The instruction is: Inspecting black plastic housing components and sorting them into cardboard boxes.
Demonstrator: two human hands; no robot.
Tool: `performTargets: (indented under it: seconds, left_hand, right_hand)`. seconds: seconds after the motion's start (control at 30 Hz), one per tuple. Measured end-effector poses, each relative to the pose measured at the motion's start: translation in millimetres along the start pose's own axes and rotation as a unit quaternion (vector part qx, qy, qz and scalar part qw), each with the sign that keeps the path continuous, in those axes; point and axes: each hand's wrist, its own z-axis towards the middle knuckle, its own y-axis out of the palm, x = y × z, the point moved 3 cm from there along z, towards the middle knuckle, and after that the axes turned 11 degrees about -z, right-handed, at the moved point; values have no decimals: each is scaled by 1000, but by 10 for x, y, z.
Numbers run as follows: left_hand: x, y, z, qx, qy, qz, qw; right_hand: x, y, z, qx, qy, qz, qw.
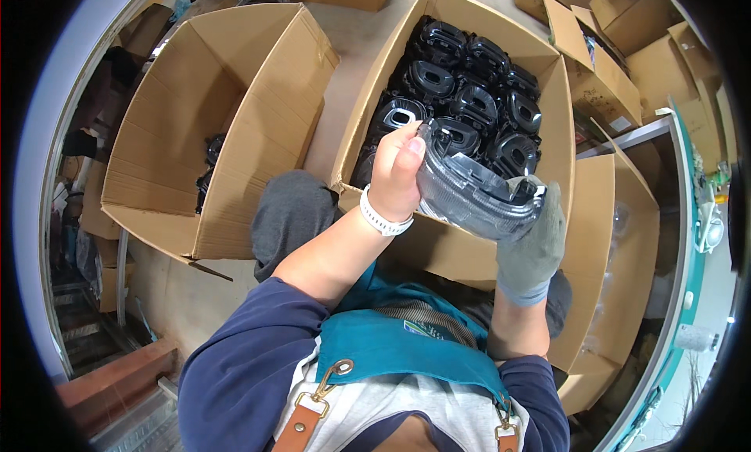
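Observation:
A curved, see-through plastic housing [473, 198] with a ribbed wall and dark edges is held up between my two hands. My bare left hand [397, 166], with a white band on its wrist, grips the housing's left end between thumb and fingers. Around the right end closes my right hand [536, 245], in a grey glove; some of its fingers are hidden behind the part. Just beyond and below the housing stands an open cardboard box [559, 100], packed with rows of glossy black plastic parts [475, 104] with oval openings.
To the left stands a tall open carton [156, 155] with a few dark parts at its bottom. Another open carton [591, 272] at the right holds clear pieces. More cardboard boxes [594, 84] are stacked at the far right, beside a teal-edged table [688, 249].

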Motion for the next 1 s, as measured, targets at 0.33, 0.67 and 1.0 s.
performTargets:
  seconds: [0.33,0.67,1.0]
  left_hand:
    - [6,0,-5,-24,-19,24,999]
    - [-31,-70,-28,107,16,17,994]
    - [-205,21,-161,33,11,-44,998]
  right_hand:
    - [-10,45,-24,-10,181,356,917]
    - [-35,193,-223,-116,-108,65,985]
    - [-247,356,-313,58,-225,-135,963]
